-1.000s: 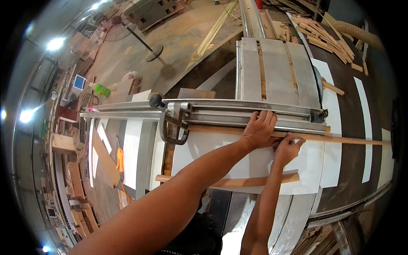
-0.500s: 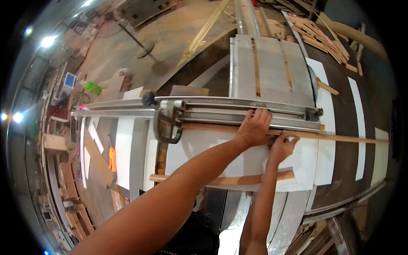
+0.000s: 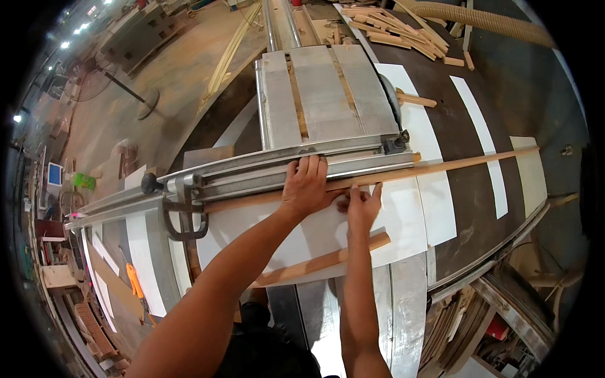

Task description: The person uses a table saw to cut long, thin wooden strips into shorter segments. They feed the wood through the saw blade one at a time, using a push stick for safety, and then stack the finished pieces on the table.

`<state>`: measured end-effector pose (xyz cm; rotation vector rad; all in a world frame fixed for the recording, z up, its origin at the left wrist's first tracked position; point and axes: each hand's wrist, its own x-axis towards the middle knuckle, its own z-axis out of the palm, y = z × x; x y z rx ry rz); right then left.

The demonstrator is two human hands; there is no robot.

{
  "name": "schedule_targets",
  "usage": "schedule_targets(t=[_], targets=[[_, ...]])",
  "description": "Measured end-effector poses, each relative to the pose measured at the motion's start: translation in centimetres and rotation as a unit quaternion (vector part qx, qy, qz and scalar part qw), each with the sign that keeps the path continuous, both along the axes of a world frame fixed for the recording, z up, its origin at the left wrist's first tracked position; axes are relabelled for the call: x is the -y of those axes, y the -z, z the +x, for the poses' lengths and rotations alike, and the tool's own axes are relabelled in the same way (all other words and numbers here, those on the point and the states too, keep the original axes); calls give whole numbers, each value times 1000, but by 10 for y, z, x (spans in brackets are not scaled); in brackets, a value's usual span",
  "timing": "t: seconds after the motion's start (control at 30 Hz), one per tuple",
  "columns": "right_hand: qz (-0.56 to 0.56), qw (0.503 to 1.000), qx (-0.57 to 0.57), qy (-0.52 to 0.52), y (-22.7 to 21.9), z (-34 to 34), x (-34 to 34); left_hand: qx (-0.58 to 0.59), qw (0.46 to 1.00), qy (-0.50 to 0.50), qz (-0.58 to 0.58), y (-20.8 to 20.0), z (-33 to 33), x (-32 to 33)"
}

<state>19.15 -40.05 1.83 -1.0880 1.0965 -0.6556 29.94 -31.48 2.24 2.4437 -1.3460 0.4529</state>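
A long wooden strip lies along the near side of a metal crosscut fence on a saw table. My left hand has its fingers hooked over the fence and its thumb against the strip, gripping them together. Just right of it, my right hand pinches the strip's near edge between thumb and fingers, part of the grip hidden. A shorter wooden piece rests nearer me on a white sheet. A metal flip stop is mounted on the fence at the left.
Part of a round saw blade shows beyond the fence's right end, beside a small wood offcut. Cut wood pieces are heaped at the far right. An orange-handled air gun lies at the left. A ribbed hose runs behind.
The whole view has turned and shifted, so the table and fence appear tilted and farther left. Both hands keep about the same place on the strip and fence.
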Motion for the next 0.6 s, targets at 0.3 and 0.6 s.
schedule_targets(t=[0.3, 0.6], targets=[[-612, 734, -272, -116, 13, -132, 256, -7, 1000, -8, 16, 6, -1, 2], [-517, 709, -363, -313, -1, -114, 351, 24, 1000, -7, 4, 4, 0, -1]])
